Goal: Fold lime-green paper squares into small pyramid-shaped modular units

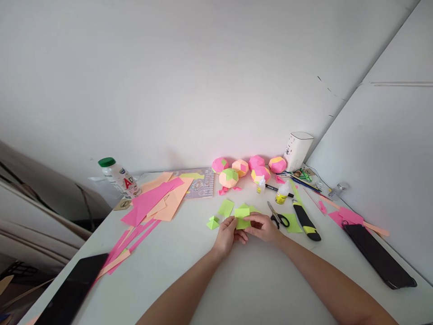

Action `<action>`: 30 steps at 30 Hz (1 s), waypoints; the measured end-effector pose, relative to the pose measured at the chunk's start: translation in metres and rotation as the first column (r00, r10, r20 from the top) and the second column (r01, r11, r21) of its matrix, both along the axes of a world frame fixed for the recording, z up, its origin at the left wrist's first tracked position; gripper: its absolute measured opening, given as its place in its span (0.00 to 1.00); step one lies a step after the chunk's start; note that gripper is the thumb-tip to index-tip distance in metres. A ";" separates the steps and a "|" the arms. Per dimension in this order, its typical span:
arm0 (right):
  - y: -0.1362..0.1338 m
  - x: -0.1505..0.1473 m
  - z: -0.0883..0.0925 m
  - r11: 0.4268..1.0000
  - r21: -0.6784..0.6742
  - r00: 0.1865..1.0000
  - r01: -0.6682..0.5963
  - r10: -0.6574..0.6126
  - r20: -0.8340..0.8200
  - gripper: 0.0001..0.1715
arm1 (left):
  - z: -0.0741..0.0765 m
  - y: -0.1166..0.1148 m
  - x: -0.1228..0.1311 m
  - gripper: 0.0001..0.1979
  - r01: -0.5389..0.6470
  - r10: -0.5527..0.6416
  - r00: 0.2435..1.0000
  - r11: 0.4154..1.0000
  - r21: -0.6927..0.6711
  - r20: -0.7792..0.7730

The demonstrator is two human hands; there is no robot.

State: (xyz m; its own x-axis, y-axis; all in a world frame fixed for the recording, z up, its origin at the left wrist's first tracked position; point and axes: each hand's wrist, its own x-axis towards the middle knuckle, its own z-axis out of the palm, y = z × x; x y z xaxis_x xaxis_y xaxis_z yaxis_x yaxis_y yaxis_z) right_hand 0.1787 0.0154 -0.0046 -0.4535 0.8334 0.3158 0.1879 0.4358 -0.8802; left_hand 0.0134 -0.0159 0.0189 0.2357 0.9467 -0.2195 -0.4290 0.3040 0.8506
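Note:
Both my hands meet at the middle of the white table (237,280), pinching a small green paper piece (242,217). My left hand (227,234) grips its left edge with curled fingers. My right hand (263,226) holds the right edge, fingers closed over it. A folded green paper unit (213,222) lies just left of my left hand, and a flat green square (226,207) lies behind the hands. Scissors (278,217) rest just right of my right hand.
Several pink, orange and green paper balls (248,169) sit by the wall. Pink and orange sheets (158,201) spread at left beside a green-capped bottle (120,177). Glue bottles (281,193), a yellow-black cutter (306,222), a white box (297,150) and dark tablets (379,261) (72,291) flank the hands.

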 end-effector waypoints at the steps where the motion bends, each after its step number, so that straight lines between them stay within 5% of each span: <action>1: 0.000 0.000 0.001 1.000 -0.010 1.000 0.005 -0.005 -0.001 0.18 | 0.000 0.000 0.000 0.14 0.003 -0.003 1.000 1.000 -0.002 0.001; 14: -0.001 0.001 0.005 0.961 -0.274 0.987 0.034 -0.075 -0.140 0.12 | 0.003 -0.008 0.002 0.13 0.149 -0.124 0.974 0.981 0.125 -0.191; 30: -0.005 -0.002 0.005 0.967 -0.227 0.980 0.118 -0.150 -0.131 0.10 | 0.000 -0.005 0.004 0.16 0.136 -0.111 0.972 0.984 0.114 -0.208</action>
State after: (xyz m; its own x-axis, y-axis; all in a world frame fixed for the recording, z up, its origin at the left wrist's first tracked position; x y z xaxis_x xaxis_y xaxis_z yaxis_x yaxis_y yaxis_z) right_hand 0.1765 0.0103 0.0002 -0.2953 0.9392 0.1750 0.0941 0.2109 -0.9730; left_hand 0.0178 -0.0213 0.0190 0.3161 0.9361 -0.1542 -0.2126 0.2283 0.9501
